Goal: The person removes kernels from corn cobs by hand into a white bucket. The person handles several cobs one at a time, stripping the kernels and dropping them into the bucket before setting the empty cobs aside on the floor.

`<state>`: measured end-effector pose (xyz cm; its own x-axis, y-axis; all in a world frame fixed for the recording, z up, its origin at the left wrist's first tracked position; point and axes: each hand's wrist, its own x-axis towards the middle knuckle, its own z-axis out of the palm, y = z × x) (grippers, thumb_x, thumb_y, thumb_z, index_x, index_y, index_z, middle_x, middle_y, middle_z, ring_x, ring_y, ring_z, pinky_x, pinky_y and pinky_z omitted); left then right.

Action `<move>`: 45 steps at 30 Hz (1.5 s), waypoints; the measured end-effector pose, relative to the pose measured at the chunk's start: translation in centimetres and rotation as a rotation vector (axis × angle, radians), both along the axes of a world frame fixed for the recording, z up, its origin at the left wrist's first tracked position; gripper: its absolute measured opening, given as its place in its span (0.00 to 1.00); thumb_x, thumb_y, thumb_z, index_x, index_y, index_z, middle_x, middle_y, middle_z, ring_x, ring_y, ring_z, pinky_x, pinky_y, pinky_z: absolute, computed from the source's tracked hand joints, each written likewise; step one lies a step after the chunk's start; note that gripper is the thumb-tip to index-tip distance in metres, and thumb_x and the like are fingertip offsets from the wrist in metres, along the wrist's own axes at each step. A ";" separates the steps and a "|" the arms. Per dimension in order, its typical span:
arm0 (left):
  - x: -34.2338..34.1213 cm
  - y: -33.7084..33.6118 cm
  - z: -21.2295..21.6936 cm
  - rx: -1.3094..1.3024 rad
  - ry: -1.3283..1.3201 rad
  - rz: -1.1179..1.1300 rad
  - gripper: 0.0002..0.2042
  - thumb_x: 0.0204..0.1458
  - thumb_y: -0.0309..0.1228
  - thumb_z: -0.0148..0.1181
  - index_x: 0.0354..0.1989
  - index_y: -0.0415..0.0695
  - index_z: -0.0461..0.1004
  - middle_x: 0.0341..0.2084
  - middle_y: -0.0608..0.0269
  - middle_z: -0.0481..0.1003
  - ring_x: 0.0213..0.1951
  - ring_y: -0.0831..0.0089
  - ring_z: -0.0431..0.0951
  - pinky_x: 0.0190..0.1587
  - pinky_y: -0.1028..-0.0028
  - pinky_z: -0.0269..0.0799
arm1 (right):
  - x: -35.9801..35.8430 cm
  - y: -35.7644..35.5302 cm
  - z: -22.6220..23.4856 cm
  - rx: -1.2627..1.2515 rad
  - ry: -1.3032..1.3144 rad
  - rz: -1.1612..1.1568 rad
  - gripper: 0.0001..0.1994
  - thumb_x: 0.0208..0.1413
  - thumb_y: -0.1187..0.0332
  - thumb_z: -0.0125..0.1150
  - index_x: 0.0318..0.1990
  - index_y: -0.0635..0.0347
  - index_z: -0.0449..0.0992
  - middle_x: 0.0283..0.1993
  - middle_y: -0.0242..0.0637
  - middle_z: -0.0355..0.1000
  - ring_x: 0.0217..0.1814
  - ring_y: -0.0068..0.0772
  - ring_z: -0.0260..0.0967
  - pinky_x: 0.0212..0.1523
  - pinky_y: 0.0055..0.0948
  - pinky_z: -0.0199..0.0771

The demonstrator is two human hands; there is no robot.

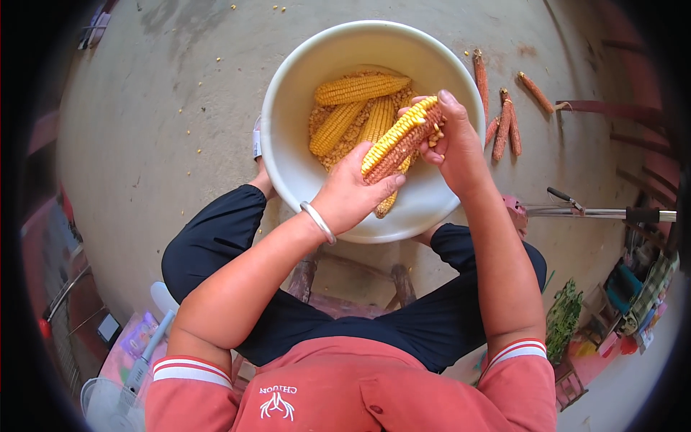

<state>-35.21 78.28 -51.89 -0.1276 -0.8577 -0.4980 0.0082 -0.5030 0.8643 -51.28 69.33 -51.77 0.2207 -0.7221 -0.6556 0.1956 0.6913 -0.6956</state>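
Observation:
Over a large white tub (288,169), I hold a partly shelled corn cob (399,140). Rows of yellow kernels run along one side of it, and the rest is bare reddish cob. My left hand (353,189) is wrapped round its near end. At the far end, my right hand (455,140) has its fingers curled against the cob, with loose kernels at the fingertips. Inside the tub, several whole yellow ears (360,89) lie on a bed of loose kernels (342,147). One more ear shows partly below the cob I hold.
Several stripped cobs (504,129) lie on the concrete floor right of the tub, near a metal pole with a lever (597,213). Stray kernels dot the floor at left. My knees flank the tub. A fan (108,403) stands lower left, green leafy stalks (563,317) lower right.

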 end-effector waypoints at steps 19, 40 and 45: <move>-0.1 0.0 -1.0 -0.011 -0.019 -0.063 0.18 0.50 0.33 0.64 0.42 0.38 0.66 0.30 0.41 0.75 0.36 0.47 0.78 0.39 0.60 0.74 | -2.2 0.9 -3.2 -0.263 0.154 0.233 0.16 0.65 0.60 0.43 0.53 0.58 0.67 0.46 0.36 0.75 0.30 0.13 0.63 0.22 0.12 0.59; -1.0 0.1 0.0 -0.025 -0.587 -0.149 0.19 0.50 0.32 0.61 0.43 0.34 0.61 0.31 0.35 0.74 0.38 0.40 0.76 0.41 0.53 0.71 | -1.6 1.7 -5.2 0.086 -0.024 0.107 0.24 0.63 0.51 0.48 0.59 0.56 0.63 0.52 0.38 0.68 0.44 0.30 0.72 0.42 0.37 0.80; -1.5 1.6 0.0 -0.465 -0.726 -0.245 0.24 0.52 0.35 0.56 0.52 0.31 0.63 0.35 0.42 0.72 0.44 0.49 0.72 0.53 0.59 0.65 | 0.3 3.4 -2.3 0.108 0.156 0.338 0.22 0.59 0.55 0.53 0.48 0.69 0.70 0.48 0.45 0.69 0.48 0.34 0.67 0.48 0.32 0.68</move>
